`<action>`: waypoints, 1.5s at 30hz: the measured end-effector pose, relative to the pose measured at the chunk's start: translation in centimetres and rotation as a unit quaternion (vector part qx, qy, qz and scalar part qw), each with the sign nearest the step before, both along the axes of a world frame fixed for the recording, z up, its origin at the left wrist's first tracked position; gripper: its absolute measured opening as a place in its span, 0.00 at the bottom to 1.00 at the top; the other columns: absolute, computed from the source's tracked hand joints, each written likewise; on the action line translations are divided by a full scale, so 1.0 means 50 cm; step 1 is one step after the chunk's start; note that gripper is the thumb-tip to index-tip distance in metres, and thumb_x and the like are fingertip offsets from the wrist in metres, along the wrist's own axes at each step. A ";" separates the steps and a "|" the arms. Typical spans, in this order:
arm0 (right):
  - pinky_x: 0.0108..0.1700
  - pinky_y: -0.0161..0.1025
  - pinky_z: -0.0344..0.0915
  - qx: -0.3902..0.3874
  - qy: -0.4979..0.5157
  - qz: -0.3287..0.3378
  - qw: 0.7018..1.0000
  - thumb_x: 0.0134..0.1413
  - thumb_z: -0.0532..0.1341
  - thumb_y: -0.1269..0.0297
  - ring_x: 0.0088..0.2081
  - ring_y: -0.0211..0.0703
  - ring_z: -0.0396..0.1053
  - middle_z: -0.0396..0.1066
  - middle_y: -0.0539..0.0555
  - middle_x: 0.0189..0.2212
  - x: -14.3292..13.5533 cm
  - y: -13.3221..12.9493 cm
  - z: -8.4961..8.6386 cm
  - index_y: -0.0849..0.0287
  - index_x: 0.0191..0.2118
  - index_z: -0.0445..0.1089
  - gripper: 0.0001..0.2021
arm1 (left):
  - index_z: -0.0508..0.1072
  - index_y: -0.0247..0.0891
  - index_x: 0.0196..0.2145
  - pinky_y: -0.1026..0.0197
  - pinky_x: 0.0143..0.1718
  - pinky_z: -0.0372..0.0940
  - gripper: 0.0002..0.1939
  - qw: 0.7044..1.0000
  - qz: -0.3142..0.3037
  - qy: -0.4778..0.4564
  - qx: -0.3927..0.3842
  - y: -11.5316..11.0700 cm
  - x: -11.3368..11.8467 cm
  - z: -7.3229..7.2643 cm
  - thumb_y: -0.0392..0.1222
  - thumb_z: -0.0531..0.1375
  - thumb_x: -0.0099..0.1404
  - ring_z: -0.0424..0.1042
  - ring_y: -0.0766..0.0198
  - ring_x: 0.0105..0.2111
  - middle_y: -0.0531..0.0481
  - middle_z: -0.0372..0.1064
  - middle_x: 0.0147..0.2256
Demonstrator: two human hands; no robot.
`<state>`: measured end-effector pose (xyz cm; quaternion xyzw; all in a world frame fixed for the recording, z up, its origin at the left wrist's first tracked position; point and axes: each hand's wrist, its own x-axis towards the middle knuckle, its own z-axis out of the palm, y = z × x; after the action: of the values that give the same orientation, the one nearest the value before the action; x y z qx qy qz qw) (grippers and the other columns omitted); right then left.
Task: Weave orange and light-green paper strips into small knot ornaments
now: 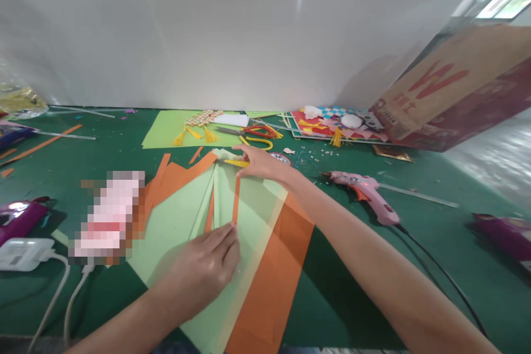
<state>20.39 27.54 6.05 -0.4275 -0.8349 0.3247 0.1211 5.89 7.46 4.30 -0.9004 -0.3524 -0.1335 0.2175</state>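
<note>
My left hand (211,254) is closed in a pinch on the lower end of a narrow orange paper strip (236,199). The strip's upper end meets the thumb of my right hand (261,165), whose index finger curves away above; its other fingers are hidden. Just beside that thumb lies a yellow ridged thing (236,163), partly covered. Under both hands are pale green paper sheets (257,243), with light green strips (216,199) and another orange strip (210,211) on them. Orange paper (269,282) shows beneath, to the right and at upper left.
A pink glue gun (365,191) with a cord lies at right. Scissors (253,133) and tasselled paper pieces (203,119) lie behind my hands. A pink phone-like object (110,215), blurred out, and a white charger (25,253) are at left. A paper bag (456,88) leans at back right.
</note>
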 end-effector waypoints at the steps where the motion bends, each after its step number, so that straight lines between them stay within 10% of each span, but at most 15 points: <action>1: 0.49 0.44 0.62 0.001 -0.002 -0.005 1.000 0.41 0.68 0.71 0.49 0.50 0.67 0.68 0.61 0.47 -0.001 0.002 0.000 0.62 0.60 0.56 0.38 | 0.72 0.25 0.40 0.57 0.45 0.70 0.10 1.000 0.001 0.002 0.000 0.000 -0.001 -0.001 0.31 0.51 0.66 0.75 0.55 0.44 0.36 0.76 0.39; 19: 0.54 0.47 0.58 0.048 -0.001 -0.047 0.998 0.50 0.62 0.71 0.55 0.53 0.62 0.62 0.65 0.57 -0.006 -0.006 -0.015 0.61 0.61 0.56 0.31 | 0.73 0.26 0.40 0.57 0.44 0.71 0.12 1.000 0.002 -0.027 -0.005 -0.003 -0.003 -0.001 0.28 0.50 0.65 0.75 0.55 0.43 0.36 0.76 0.40; 30: 0.26 0.32 0.62 -0.024 0.033 -0.059 0.997 0.53 0.59 0.62 0.26 0.34 0.67 0.72 0.58 0.41 0.054 -0.042 0.074 0.61 0.55 0.65 0.22 | 0.72 0.29 0.44 0.56 0.47 0.67 0.17 0.998 0.044 -0.039 0.024 0.017 -0.013 -0.018 0.27 0.47 0.64 0.74 0.58 0.44 0.40 0.76 0.43; 38: 0.24 0.34 0.60 -0.028 0.094 -0.075 0.992 0.51 0.59 0.61 0.21 0.32 0.62 0.72 0.55 0.36 0.088 -0.066 0.038 0.61 0.50 0.68 0.20 | 0.68 0.29 0.50 0.55 0.50 0.63 0.24 0.994 0.080 0.030 -0.073 0.056 -0.023 0.005 0.21 0.45 0.60 0.71 0.58 0.50 0.40 0.71 0.50; 45: 0.32 0.37 0.64 0.034 0.111 -0.080 0.990 0.52 0.57 0.55 0.31 0.41 0.70 0.73 0.55 0.36 0.121 -0.103 0.028 0.59 0.46 0.71 0.19 | 0.71 0.30 0.47 0.54 0.51 0.65 0.14 0.993 0.087 0.009 -0.073 0.090 -0.029 0.011 0.35 0.50 0.68 0.71 0.57 0.49 0.41 0.73 0.48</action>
<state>26.47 22.39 7.43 -0.4497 -0.7900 0.3310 0.2533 4.45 11.97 4.86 -0.8809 -0.4363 -0.0801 0.1649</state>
